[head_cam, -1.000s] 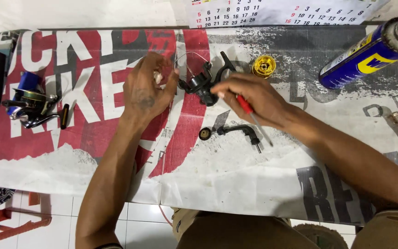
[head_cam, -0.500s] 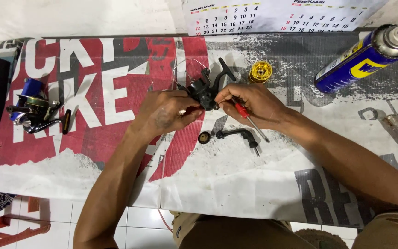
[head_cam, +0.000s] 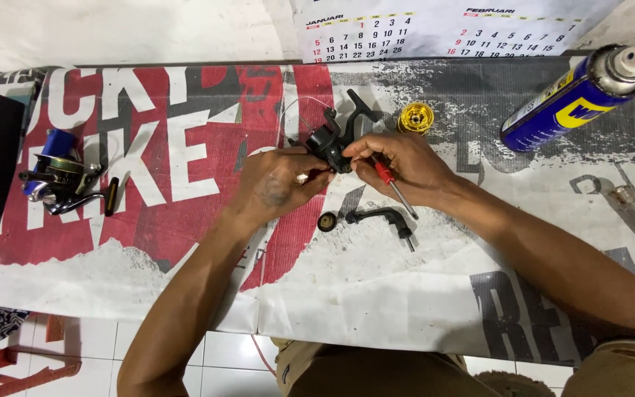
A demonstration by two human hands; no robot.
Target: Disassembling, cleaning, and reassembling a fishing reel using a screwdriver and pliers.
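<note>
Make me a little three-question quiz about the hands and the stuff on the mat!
1. True or false: the right hand holds a red-handled screwdriver.
2. What do both hands grip? A) black reel body B) spray can C) gold spool
3. Fill in: the blue reel lies on the mat's ____ side, away from the left hand.

Key: 1 true; 2 A; 3 left.
</note>
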